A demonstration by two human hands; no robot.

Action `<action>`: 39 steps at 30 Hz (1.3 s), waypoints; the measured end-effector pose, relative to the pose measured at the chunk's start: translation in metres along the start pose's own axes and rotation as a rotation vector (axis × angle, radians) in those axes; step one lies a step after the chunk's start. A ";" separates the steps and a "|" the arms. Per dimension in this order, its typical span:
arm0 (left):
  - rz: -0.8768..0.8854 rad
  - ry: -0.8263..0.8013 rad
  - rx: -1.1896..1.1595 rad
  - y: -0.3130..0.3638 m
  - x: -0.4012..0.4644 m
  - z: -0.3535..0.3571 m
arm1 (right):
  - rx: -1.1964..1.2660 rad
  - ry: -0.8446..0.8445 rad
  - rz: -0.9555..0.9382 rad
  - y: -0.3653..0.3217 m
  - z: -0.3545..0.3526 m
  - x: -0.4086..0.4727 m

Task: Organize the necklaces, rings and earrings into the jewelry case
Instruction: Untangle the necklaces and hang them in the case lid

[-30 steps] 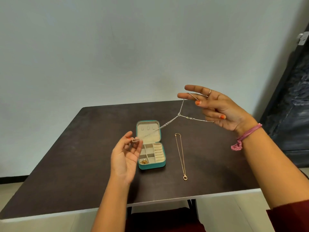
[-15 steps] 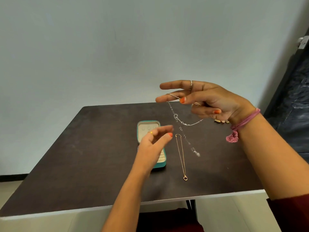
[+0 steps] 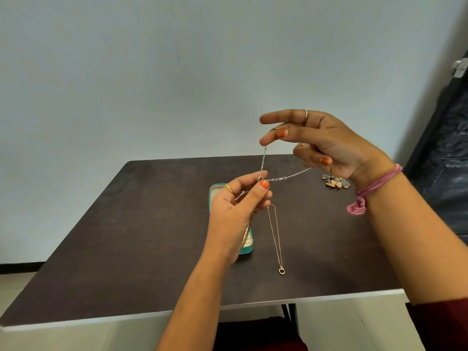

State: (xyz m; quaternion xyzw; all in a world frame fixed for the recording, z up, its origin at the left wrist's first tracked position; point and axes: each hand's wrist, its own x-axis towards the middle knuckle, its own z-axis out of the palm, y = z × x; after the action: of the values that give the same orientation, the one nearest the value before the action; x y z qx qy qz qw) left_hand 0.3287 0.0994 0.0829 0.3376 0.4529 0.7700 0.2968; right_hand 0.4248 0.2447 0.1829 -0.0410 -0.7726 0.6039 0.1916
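Head view: teal case [image 3: 247,250] on dark desk [image 3: 126,224], mostly hidden behind left hand [image 3: 238,209]. Left hand pinches thin silver chain [image 3: 283,178]; chain runs up to right hand [image 3: 321,145], pinched at fingertips. Gold necklace [image 3: 276,239] lies straight beside case. Earring cluster [image 3: 335,182] far right.

A plain room at home: dark table [image 3: 101,249], bare wall [image 3: 152,72], tiled floor [image 3: 15,279].

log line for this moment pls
left hand pinches silver necklace | right hand holds its other end | gold necklace on table
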 end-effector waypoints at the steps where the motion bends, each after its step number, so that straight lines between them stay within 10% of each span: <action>1: -0.007 0.000 -0.016 0.000 0.000 -0.001 | 0.004 0.042 -0.011 0.002 0.000 0.001; 8: -0.084 0.008 -0.254 0.004 -0.003 -0.004 | 0.005 0.211 -0.059 0.013 -0.006 0.001; 22: 0.083 0.067 0.044 0.015 -0.007 0.002 | -0.492 -0.056 -0.026 0.013 0.013 -0.014; 39: -0.150 0.019 0.050 0.023 -0.006 -0.010 | -0.921 -0.065 -0.355 0.024 0.017 -0.014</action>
State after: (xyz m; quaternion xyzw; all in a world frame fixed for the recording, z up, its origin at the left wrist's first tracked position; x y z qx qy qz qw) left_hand 0.3208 0.0804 0.0985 0.3028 0.4990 0.7370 0.3408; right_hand 0.4275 0.2318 0.1536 0.0298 -0.9599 0.1586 0.2292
